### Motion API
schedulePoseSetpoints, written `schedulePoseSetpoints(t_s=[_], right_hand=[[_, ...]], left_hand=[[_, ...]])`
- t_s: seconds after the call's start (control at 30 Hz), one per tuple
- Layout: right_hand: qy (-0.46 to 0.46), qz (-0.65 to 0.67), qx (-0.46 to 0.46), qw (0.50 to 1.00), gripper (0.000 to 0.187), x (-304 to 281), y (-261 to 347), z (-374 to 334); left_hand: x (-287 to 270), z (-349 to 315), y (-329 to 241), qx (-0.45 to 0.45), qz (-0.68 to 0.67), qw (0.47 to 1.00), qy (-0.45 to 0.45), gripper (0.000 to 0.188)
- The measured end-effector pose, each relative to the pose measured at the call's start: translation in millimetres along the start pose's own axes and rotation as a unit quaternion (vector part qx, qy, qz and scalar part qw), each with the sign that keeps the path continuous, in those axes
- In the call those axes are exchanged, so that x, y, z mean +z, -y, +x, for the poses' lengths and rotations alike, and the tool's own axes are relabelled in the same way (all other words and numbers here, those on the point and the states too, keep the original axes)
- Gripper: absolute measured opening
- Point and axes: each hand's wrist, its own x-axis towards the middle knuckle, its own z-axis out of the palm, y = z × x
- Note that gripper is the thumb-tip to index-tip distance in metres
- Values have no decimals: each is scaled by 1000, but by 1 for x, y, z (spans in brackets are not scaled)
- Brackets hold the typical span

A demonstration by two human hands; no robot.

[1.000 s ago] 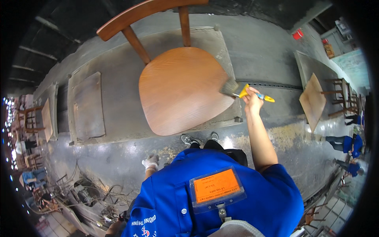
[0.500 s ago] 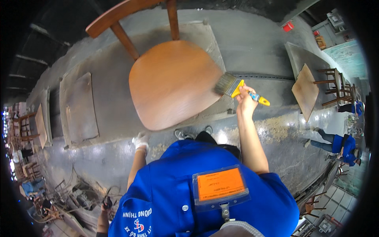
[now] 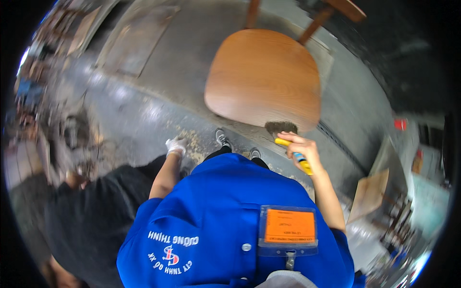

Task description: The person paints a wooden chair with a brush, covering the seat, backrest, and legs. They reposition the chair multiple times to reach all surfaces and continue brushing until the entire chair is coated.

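Observation:
A brown wooden chair with a rounded seat stands in front of me, its back posts running out of the top of the view. My right hand grips a wide paintbrush with a yellow and blue handle. The dark bristles rest at the seat's near edge, right of its middle. My left hand, in a white glove, hangs low at my left side, away from the chair. Its fingers look loosely apart, with nothing seen in them.
A person in a dark top is close beside my left arm. Flat boards lie on the floor at the far left, and another board leans at the right. A red container sits at the far right. Cluttered furniture lines the left edge.
My view has turned, so the chair appears further right. The brush has shifted along the seat's edge to its near side. A person in dark clothes has come close on my left.

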Motion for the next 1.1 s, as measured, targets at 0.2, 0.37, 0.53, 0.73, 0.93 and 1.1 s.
schedulePoseSetpoints(t_s=[0.2,0.37,0.53,0.73,0.93,1.1], right_hand=[[121,-171,-101,973,14,23,5,29],[-56,-47,-129,989,11,40,-8,43],[112,65,-165,978,12,63,-9,69],[142,-59,-201,967,8,91,-3,97],[-25,-106,-251,962,10,113,3,136],[24,11,-223,975,10,122,18,177]], left_hand=[[85,-68,-26,-132,-292,944,-81,44],[121,-135,-63,-116,-300,941,-101,55],[158,-175,-51,-136,-143,978,-63,55],[203,-185,-20,-162,-234,958,21,44],[194,-179,-22,-213,-307,927,-31,54],[157,-142,-21,-174,-190,965,-55,41]])
